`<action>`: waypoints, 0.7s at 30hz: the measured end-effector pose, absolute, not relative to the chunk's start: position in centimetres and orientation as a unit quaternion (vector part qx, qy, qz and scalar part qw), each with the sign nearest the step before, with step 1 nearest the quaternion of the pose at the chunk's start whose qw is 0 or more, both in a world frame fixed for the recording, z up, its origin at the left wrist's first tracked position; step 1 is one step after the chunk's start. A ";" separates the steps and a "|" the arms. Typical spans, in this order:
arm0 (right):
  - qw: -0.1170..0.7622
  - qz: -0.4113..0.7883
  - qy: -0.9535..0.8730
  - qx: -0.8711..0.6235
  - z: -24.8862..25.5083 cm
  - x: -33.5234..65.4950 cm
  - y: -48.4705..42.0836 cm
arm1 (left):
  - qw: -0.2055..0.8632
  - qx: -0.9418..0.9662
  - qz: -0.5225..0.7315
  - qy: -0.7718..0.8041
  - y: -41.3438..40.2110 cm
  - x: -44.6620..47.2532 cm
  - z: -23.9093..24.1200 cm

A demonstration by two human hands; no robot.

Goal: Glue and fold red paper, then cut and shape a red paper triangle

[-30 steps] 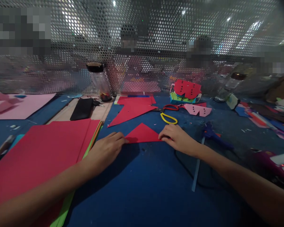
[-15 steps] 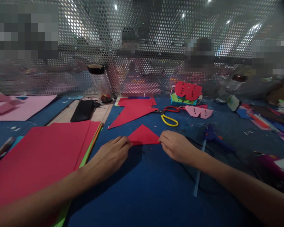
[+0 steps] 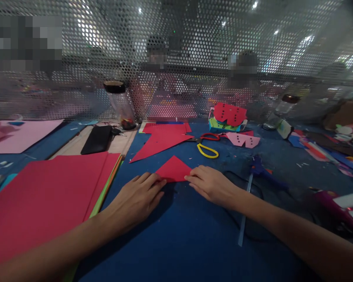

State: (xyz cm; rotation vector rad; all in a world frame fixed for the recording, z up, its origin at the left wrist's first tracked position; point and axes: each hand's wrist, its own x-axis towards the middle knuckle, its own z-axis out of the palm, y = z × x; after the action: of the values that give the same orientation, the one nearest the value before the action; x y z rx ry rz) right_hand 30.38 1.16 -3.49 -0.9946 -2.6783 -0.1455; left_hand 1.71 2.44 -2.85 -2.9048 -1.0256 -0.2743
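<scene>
A red paper triangle (image 3: 173,169), folded, lies on the blue table with its point facing away from me. My left hand (image 3: 143,195) has its fingers closed on the left corner, thumb along the near edge. At the right corner, my right hand (image 3: 213,184) pinches the same paper, fingertips on the near edge. Both lower corners are covered by my fingers. Beyond the triangle lies a larger red paper piece (image 3: 161,143) with a slanted edge. Scissors (image 3: 208,150) with one red and one yellow handle loop rest to its right.
Red sheets (image 3: 53,188) are stacked at left, near a black phone-like object (image 3: 96,139). A blue glue gun (image 3: 261,168) with a clear stick and cord lies at right. Jars (image 3: 120,105), dotted paper cutouts (image 3: 243,139) and a perforated metal screen (image 3: 194,47) stand behind.
My fingertips have come closer together along the triangle's near edge, the right hand shifting left and inward. The view has turned slightly. Both hands stay on the paper.
</scene>
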 end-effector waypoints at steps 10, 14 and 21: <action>0.136 -0.050 -0.927 -0.345 -3.4 30.1 1.0 | -0.012 -0.934 -0.099 -0.343 2.3 1.9 -3.2; 0.137 -0.048 -0.927 -0.346 -3.4 30.1 0.9 | -0.002 -0.940 -0.082 -0.330 2.4 1.8 -3.3; 0.123 -0.043 -0.928 -0.350 -2.9 29.9 0.7 | -0.006 -0.940 -0.073 -0.334 2.3 1.9 -3.2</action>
State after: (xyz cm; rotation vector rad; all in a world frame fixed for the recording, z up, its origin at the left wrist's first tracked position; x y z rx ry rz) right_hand 29.92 0.72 -2.94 -1.0206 -2.7058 -0.1256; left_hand 1.90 2.26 -3.24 -2.9642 -1.0529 -0.2294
